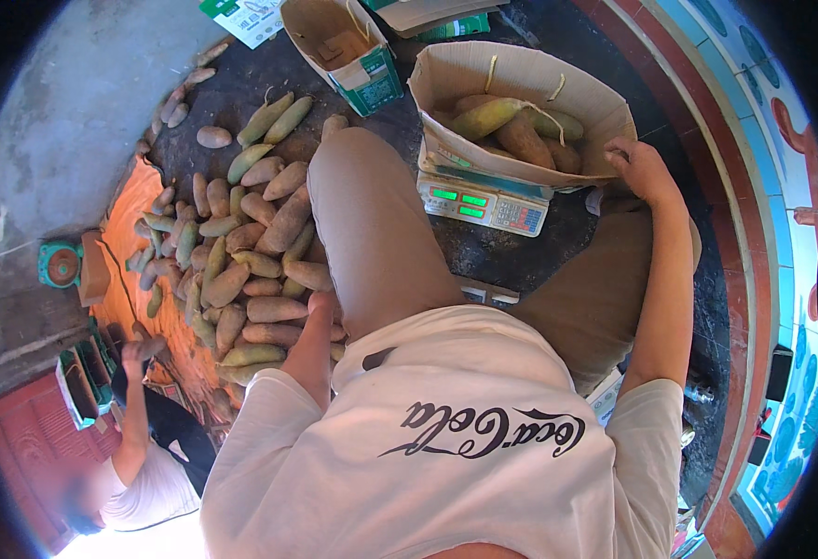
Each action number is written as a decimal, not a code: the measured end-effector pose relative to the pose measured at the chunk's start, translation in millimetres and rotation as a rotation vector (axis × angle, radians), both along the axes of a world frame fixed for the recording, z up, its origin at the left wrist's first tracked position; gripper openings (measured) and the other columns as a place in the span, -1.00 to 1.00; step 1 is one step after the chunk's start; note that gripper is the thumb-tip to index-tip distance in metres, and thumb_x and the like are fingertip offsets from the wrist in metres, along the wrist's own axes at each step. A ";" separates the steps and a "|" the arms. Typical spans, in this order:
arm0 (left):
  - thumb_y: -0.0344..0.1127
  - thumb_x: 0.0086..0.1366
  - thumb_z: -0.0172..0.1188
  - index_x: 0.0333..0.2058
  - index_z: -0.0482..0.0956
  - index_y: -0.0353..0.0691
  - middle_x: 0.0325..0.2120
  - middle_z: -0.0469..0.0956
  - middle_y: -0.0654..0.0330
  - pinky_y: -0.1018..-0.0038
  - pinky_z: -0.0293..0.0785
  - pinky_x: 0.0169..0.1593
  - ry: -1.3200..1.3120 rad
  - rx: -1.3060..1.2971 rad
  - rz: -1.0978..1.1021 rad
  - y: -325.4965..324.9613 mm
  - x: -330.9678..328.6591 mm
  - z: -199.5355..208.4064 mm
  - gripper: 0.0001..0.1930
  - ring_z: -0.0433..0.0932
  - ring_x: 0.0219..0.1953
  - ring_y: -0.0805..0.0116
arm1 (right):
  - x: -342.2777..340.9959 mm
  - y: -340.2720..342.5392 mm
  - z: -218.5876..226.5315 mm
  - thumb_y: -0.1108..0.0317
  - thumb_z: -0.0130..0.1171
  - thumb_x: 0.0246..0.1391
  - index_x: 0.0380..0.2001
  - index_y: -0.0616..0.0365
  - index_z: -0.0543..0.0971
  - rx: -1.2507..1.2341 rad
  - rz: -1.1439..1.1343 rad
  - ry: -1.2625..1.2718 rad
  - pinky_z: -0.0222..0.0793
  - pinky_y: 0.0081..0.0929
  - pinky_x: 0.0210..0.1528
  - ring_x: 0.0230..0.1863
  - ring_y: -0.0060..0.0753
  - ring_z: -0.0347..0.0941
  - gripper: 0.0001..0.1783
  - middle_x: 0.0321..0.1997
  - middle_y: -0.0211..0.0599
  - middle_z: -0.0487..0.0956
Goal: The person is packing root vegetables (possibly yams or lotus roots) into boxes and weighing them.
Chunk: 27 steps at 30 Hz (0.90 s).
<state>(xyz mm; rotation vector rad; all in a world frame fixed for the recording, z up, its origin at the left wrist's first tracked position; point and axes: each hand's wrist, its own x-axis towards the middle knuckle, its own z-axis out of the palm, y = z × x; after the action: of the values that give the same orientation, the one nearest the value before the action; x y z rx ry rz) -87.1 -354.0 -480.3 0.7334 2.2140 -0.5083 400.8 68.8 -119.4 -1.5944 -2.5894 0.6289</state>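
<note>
My right hand (pixel 644 171) is at the near right corner of an open cardboard box (pixel 605 121), its fingers bent over the rim. Inside the box lie several large root vegetables (pixel 524 138), brown and green, that look like radishes. The box rests on a white digital scale (pixel 483 205) with green-lit displays, between my knees. My left hand (pixel 321 302) reaches down past my left thigh, at the edge of a big pile of the same soil-covered vegetables (pixel 241 247). The thigh and the pile hide its fingers, so whether it holds one cannot be seen.
A green and brown open carton (pixel 353 70) stands left of the box, beyond my left knee. Orange sheeting (pixel 125 252) lies under part of the pile. Another person (pixel 153 466) is at the lower left, an arm raised toward the pile, near green cartons (pixel 78 391). A tiled wall curves along the right.
</note>
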 end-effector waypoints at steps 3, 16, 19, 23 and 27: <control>0.03 0.21 -0.24 -0.06 0.43 -0.16 -0.02 0.39 0.06 0.32 0.32 0.05 -0.032 -0.089 -0.205 35.1 16.1 36.6 -0.51 0.39 0.01 0.14 | 18.2 -7.7 2.4 0.29 0.05 -0.01 -0.24 0.13 0.52 0.011 -0.058 -0.038 0.31 -0.26 -0.11 -0.16 -0.01 0.43 -0.74 -0.24 -0.01 0.52; 0.04 0.05 0.10 0.10 0.25 -0.14 -0.01 0.36 -0.02 0.31 0.29 0.07 0.062 0.267 -0.044 -27.0 -83.1 -67.1 -0.34 0.35 0.04 0.10 | 0.4 -6.8 5.7 0.28 0.07 -0.03 -0.27 0.13 0.53 -0.052 -0.087 -0.003 0.32 -0.26 -0.12 -0.17 0.00 0.43 -0.75 -0.26 0.00 0.52; 0.03 0.05 0.10 0.13 0.18 -0.15 0.03 0.32 -0.01 0.29 0.29 0.07 0.040 0.265 0.026 15.3 -36.0 -45.3 -0.31 0.33 0.05 0.05 | 10.5 -12.0 9.7 0.28 0.07 -0.03 -0.28 0.15 0.54 -0.013 -0.117 -0.053 0.32 -0.25 -0.13 -0.18 0.00 0.44 -0.75 -0.27 0.01 0.52; 0.03 0.05 0.10 0.14 0.16 -0.17 0.09 0.23 -0.08 0.30 0.28 0.08 0.013 0.101 0.230 24.7 -25.7 3.1 -0.29 0.28 0.08 0.02 | 5.1 -7.0 2.9 0.28 0.07 -0.04 -0.28 0.15 0.54 0.028 -0.075 -0.028 0.32 -0.26 -0.13 -0.18 0.00 0.44 -0.75 -0.27 0.01 0.52; -0.01 0.03 0.14 0.15 0.15 -0.10 0.17 0.02 -0.14 0.33 0.21 0.14 0.036 0.120 0.163 69.6 27.0 73.5 -0.29 0.19 0.14 0.00 | 18.4 -8.4 3.5 0.29 0.07 -0.04 -0.26 0.15 0.54 0.080 -0.119 -0.070 0.32 -0.27 -0.12 -0.17 -0.01 0.44 -0.74 -0.26 0.00 0.52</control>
<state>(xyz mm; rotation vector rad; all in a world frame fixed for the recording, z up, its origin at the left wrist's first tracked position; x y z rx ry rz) -60.1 -284.3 -406.9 0.6017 2.3295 -0.3118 419.3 60.4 -116.0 -1.7591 -2.5079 0.4636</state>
